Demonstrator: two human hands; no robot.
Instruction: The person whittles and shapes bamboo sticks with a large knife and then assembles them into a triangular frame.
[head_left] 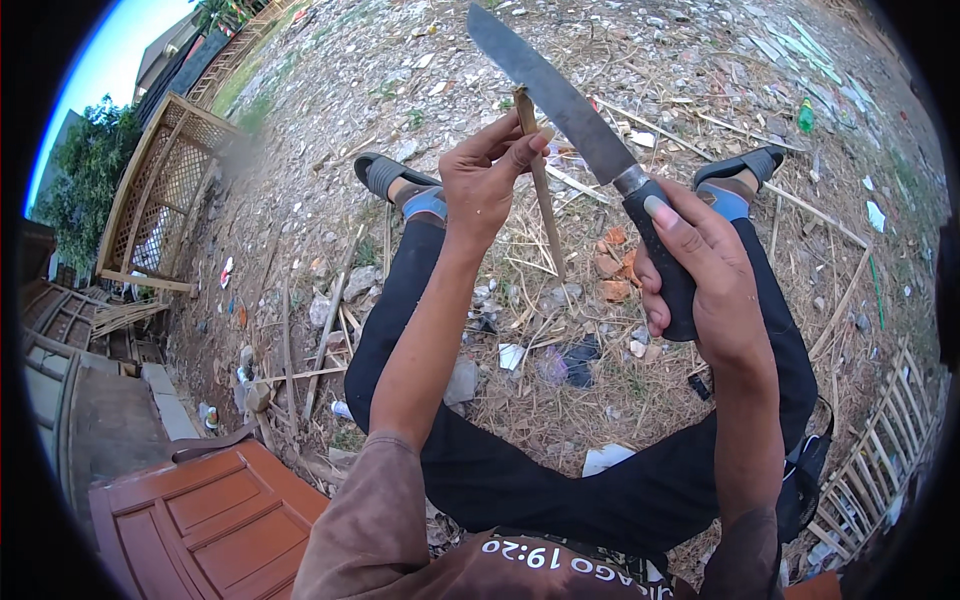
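In my left hand I pinch a thin wooden stick near its upper end, fingers and thumb closed round it. The stick stands nearly upright, its lower end over the littered ground between my legs. My right hand is wrapped round the black handle of a large machete, thumb along the handle. Its broad, dark blade slants up and to the left, passing close to the stick's top. Whether blade and stick touch, I cannot tell.
Dry straw, stones and scraps cover the ground. Broken red brick pieces lie between my feet. A lattice wooden frame leans at the far left, a reddish-brown panelled door lies near left, and a slatted bamboo rack is at right.
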